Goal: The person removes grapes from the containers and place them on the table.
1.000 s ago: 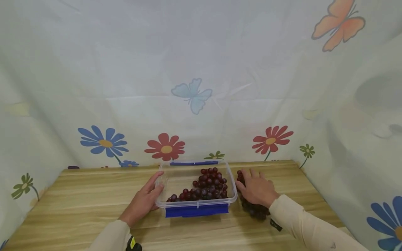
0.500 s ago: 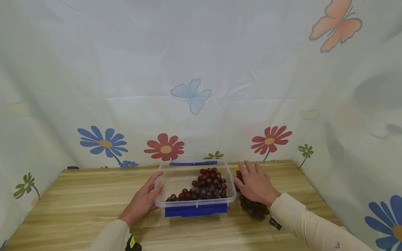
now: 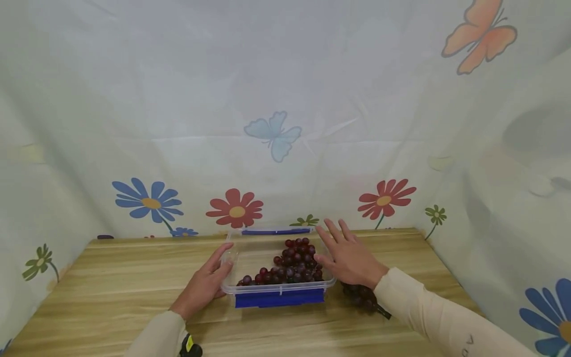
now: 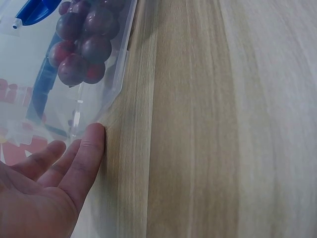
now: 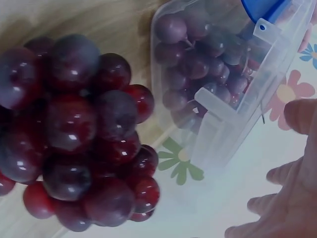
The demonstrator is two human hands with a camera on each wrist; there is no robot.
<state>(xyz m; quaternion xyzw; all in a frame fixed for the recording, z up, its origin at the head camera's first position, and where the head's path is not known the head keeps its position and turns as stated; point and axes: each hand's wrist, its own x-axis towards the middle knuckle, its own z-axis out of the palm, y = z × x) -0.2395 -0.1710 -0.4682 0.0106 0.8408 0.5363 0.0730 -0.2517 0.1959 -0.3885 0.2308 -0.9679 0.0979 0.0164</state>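
A clear plastic box (image 3: pixel 254 248) with blue side clips stands on the table, red grapes (image 3: pixel 294 265) lying along its right and front parts. My left hand (image 3: pixel 202 287) rests against the box's left wall, fingers fairly straight; in the left wrist view the fingertips of that hand (image 4: pixel 54 183) touch the clear plastic. Above the box's right rim my right hand (image 3: pixel 350 258) is spread and holds nothing. A second bunch of grapes (image 3: pixel 361 299) lies on the table right of the box, partly hidden by that hand and large in the right wrist view (image 5: pixel 69 129).
The wooden table (image 3: pixel 134 282) meets a white cloth backdrop (image 3: pixel 178 99) with printed flowers and butterflies at its back and sides. A small dark tag (image 3: pixel 383 312) lies beside the loose bunch, by the right sleeve.
My right hand has moved left and up from the loose bunch to over the box's right rim, its fingers spreading. The left hand and the box look unmoved.
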